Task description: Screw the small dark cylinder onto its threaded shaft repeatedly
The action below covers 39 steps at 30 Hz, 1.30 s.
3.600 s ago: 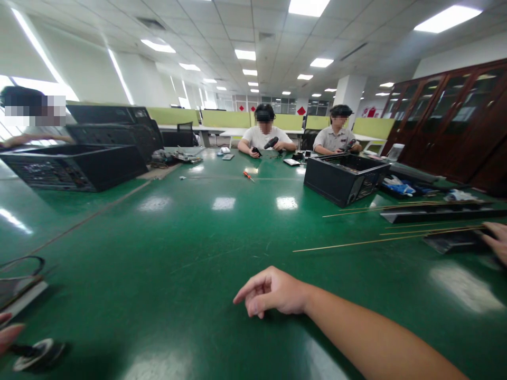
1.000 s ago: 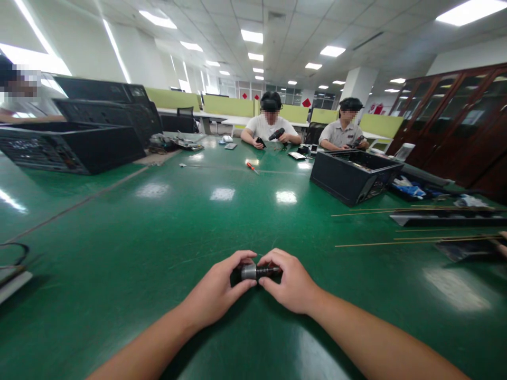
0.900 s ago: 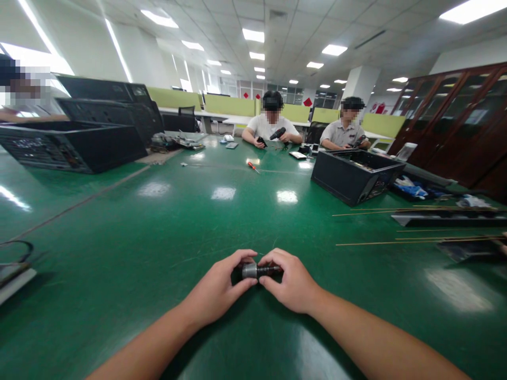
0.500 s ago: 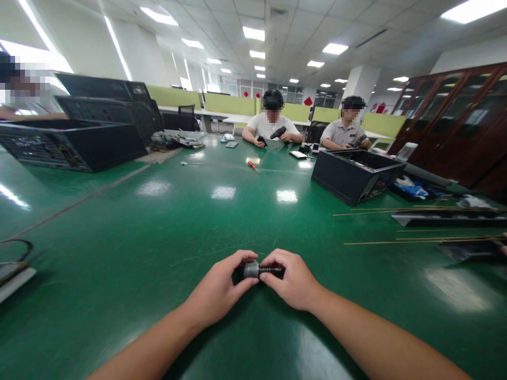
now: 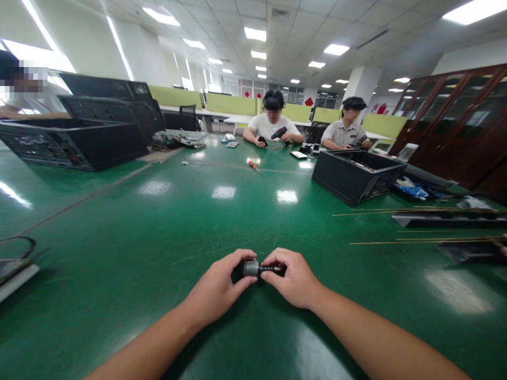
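1. Far left of the grip, a black open computer case (image 5: 75,150) lies on the glossy green table (image 5: 158,237), well apart from the hands.
2. The left hand (image 5: 216,289) pinches the grey end of a small grey-and-black metal cylinder (image 5: 257,268) between thumb and fingers.
3. The right hand (image 5: 293,278) pinches the cylinder's thin dark end; the piece spans both grips, just above the table.
4. By the look of it, the two ends are being fitted or turned together; whether they are fully seated cannot be told.
5. Far right of the grip lie thin brass-coloured rods (image 5: 415,240) and a second black open case (image 5: 356,179).
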Each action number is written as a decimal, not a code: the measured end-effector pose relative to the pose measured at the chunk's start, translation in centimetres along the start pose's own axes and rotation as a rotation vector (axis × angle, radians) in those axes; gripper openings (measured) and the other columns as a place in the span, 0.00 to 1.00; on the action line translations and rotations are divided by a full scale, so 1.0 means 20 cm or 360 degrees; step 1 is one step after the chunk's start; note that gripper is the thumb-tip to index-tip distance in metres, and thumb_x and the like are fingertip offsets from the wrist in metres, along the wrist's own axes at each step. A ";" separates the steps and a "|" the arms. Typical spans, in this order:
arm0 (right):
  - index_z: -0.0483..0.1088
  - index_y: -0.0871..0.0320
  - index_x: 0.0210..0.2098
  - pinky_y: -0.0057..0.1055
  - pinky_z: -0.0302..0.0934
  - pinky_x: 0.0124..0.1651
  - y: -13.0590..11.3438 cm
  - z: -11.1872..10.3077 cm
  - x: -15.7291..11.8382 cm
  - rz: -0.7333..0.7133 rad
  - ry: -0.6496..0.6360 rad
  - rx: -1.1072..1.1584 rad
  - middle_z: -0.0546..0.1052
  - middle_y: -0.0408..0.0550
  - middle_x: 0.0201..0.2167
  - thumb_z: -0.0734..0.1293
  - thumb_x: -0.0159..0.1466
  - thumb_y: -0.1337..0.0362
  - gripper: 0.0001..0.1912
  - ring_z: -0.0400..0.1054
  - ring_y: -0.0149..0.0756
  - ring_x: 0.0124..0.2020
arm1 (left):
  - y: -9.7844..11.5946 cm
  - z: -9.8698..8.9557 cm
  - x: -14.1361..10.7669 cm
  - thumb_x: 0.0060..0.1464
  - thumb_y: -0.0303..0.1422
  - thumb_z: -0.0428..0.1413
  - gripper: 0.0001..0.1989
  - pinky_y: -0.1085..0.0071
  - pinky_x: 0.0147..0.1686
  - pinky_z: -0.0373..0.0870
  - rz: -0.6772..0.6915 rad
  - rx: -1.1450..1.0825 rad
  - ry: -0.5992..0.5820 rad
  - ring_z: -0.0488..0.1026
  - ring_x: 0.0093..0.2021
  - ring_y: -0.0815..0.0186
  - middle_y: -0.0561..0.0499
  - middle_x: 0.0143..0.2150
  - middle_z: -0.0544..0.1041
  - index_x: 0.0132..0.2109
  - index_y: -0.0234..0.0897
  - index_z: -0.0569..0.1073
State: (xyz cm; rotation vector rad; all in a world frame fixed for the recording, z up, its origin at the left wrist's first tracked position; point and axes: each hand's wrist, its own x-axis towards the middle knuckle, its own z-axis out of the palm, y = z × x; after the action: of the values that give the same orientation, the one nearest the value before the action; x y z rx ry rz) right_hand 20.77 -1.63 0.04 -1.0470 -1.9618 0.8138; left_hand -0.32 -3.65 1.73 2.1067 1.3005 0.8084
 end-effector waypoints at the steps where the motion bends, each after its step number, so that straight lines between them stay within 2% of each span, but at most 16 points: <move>1: 0.77 0.55 0.34 0.30 0.60 0.38 0.00 0.00 0.00 -0.0004 -0.0001 0.0001 0.77 0.43 0.31 0.72 0.57 0.69 0.04 0.70 0.35 0.34 | 0.00 0.00 0.00 0.57 0.34 0.57 0.14 0.64 0.51 0.70 -0.0001 0.0002 -0.0002 0.74 0.48 0.60 0.50 0.48 0.77 0.51 0.42 0.71; 10: 0.77 0.55 0.33 0.30 0.60 0.38 0.00 0.00 0.00 -0.0032 0.0014 -0.0004 0.77 0.43 0.31 0.72 0.57 0.69 0.04 0.70 0.35 0.33 | 0.01 0.00 0.00 0.57 0.35 0.57 0.14 0.64 0.50 0.70 0.0014 0.0023 -0.0002 0.74 0.48 0.60 0.50 0.47 0.78 0.51 0.42 0.72; 16: 0.76 0.55 0.35 0.29 0.59 0.33 -0.01 0.01 -0.01 0.0072 0.0066 0.0055 0.76 0.42 0.28 0.71 0.58 0.67 0.05 0.68 0.33 0.29 | 0.00 -0.02 0.00 0.58 0.36 0.56 0.14 0.65 0.50 0.71 0.0057 0.0005 0.0003 0.75 0.48 0.60 0.50 0.47 0.78 0.51 0.42 0.72; 23: 0.77 0.55 0.37 0.30 0.61 0.38 -0.01 0.01 -0.01 -0.0043 0.0041 0.0024 0.79 0.44 0.32 0.71 0.59 0.67 0.06 0.71 0.35 0.33 | 0.00 -0.01 0.00 0.58 0.36 0.57 0.14 0.65 0.51 0.71 0.0057 0.0006 -0.0010 0.75 0.48 0.61 0.50 0.47 0.78 0.51 0.42 0.72; 29: 0.78 0.55 0.35 0.30 0.60 0.36 -0.02 -0.01 -0.01 -0.0072 0.0017 -0.0019 0.78 0.44 0.30 0.72 0.59 0.67 0.04 0.71 0.35 0.32 | -0.01 0.00 -0.02 0.59 0.36 0.57 0.15 0.63 0.55 0.69 0.0045 0.0079 0.0010 0.74 0.51 0.59 0.48 0.50 0.77 0.52 0.41 0.71; 39: 0.79 0.56 0.34 0.28 0.60 0.35 -0.01 -0.01 -0.01 -0.0096 0.0049 -0.0038 0.77 0.43 0.29 0.72 0.59 0.68 0.04 0.70 0.33 0.31 | -0.04 0.01 -0.02 0.59 0.34 0.58 0.14 0.66 0.53 0.70 0.0128 0.0125 0.0075 0.74 0.50 0.63 0.52 0.49 0.77 0.52 0.45 0.71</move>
State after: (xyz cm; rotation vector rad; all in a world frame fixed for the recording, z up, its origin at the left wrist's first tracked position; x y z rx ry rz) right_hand 20.92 -1.89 0.25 -1.0034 -1.9722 0.7386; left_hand -0.83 -3.79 0.97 2.2265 1.2984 0.8580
